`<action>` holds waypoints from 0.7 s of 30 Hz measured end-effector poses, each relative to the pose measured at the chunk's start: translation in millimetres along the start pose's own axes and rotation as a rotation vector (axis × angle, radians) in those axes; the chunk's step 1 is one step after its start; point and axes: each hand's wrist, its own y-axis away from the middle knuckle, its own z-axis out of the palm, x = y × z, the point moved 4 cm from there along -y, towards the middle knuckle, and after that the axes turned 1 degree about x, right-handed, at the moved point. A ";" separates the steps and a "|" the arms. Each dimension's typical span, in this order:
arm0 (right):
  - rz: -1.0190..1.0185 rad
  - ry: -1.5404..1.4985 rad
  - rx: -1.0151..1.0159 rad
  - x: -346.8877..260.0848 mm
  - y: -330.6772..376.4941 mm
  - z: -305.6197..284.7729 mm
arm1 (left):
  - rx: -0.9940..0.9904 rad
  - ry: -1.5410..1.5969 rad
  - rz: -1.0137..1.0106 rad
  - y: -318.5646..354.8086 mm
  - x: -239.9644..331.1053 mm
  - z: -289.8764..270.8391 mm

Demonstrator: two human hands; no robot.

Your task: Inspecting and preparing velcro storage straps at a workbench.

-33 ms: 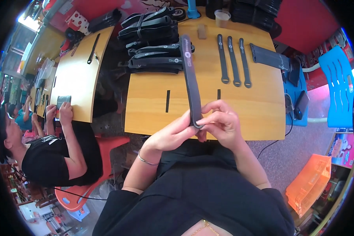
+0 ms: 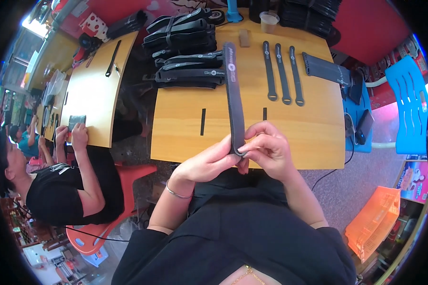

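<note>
A dark grey strap [image 2: 233, 95] with pale printing near its top rises from my hands above the front of the wooden table [image 2: 299, 142]. My left hand [image 2: 207, 161] pinches its lower end between thumb and fingers. At that same bent end, my right hand [image 2: 271, 151] is closed with thumb and fingertips on the strap's edge; the fingers partly hide what lies between them. Three similar straps [image 2: 284, 73] with slotted round ends lie side by side beyond my right hand. Bundled dark straps [image 2: 180, 35] are piled at the table's far left.
A flat dark stack of straps [image 2: 325, 70] lies at the table's right edge. Farther back stand a clear cup [image 2: 269, 21] and a tan block [image 2: 244, 38]. A co-worker [image 2: 66, 190] sits at another table on the left. An orange basket [image 2: 375, 221] is at lower right.
The strap's upper end has swung slightly to the right. Both hands keep their grip in nearly the same place.
</note>
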 end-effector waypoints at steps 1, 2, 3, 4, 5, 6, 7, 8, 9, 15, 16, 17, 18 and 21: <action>-0.041 0.125 -0.012 -3.4 -1.4 -4.0 | -0.129 -0.032 -0.030 1.6 -2.1 0.3; -0.081 0.253 -0.025 -8.6 -2.7 -7.7 | -0.230 -0.163 -0.034 2.4 -5.0 -1.5; -0.079 0.253 -0.027 -11.0 -6.4 -17.2 | -0.229 -0.160 -0.033 3.7 -7.1 -1.8; -0.042 0.114 0.126 -13.1 -11.7 -35.3 | -0.337 -0.175 -0.037 7.2 -9.6 3.4; -0.004 -0.026 0.282 -14.7 -13.0 -46.8 | -0.447 -0.190 -0.043 11.6 -14.2 7.8; 0.018 0.033 0.136 -20.8 -14.3 -34.2 | -0.377 -0.119 -0.039 11.0 -25.7 3.2; 0.021 0.031 0.138 -24.5 -12.2 -27.7 | -0.377 -0.117 -0.042 12.6 -29.7 2.3; 0.072 0.216 0.071 -26.6 -11.2 -21.2 | -0.268 0.025 -0.015 7.7 -23.6 0.2; 0.123 0.401 0.003 -26.2 -10.0 -14.4 | -0.158 0.167 0.011 3.5 -19.0 -2.1; -0.142 0.520 0.053 -19.1 2.4 10.2 | 0.206 0.187 0.135 -11.4 -16.3 1.9; -0.022 0.398 0.035 -16.5 3.5 13.6 | 0.166 0.116 0.075 -8.4 -13.6 0.6; 0.098 0.277 0.014 -14.2 4.7 15.2 | 0.127 0.048 0.018 -7.3 -13.7 1.3; 0.098 0.279 0.013 -17.2 5.2 14.8 | 0.126 0.049 0.020 -7.4 -14.6 2.3; 0.263 0.060 -0.012 -13.2 5.8 13.2 | 0.143 -0.009 0.088 -7.9 -11.6 3.7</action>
